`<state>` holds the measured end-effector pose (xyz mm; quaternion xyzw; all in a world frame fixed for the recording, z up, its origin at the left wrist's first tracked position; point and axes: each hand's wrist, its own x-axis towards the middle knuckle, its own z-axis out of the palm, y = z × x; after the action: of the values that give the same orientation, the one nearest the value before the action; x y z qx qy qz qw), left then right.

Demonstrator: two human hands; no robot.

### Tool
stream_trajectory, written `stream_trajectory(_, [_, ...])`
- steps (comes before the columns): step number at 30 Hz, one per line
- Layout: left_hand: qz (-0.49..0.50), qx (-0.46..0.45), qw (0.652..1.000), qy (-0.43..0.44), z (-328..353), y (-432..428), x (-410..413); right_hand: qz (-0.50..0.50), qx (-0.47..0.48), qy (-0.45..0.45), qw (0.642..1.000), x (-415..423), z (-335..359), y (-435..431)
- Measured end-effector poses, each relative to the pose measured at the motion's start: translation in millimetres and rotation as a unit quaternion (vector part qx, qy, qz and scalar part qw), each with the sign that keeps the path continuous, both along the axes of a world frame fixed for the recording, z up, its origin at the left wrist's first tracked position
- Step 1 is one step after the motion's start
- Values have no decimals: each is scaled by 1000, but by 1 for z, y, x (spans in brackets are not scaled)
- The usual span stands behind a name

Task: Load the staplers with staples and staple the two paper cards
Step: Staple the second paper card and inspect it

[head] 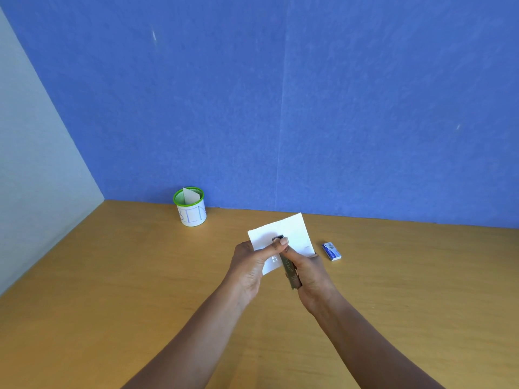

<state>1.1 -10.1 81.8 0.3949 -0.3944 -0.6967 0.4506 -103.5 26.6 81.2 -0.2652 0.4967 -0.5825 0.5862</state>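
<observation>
Both hands (280, 265) around stapler (289, 269), card (292, 228)

Matt white paper cards (292, 228); smooth wood-grain table (140, 276) — dull metal stapler (290, 272), mesh cup (191, 206)

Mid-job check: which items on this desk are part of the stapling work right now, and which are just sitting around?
In use:
- stapler, gripped in the right hand
- white paper card, held by the left hand, thumb pressing the stapler's head
- blue staple box, on the desk right of the card

Lying about:
- green-rimmed cup by the blue wall, a paper slip inside
</observation>
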Motion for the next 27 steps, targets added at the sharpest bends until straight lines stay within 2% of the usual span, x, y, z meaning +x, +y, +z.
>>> stream_trajectory(10, [8,5,1000,-7,2,1,-1,0,3,4,1000,-1,-6,-2])
stream_trajectory(18, [-30,22,999,13,0,2,5,59,-40,24,997,0,-5,0])
stream_trajectory(22, [0,34,998,58,-2,1,8,49,-31,38,998,1,-3,0])
stream_trajectory(27, [19,47,997,58,-3,0,12,71,-32,18,997,0,-3,1])
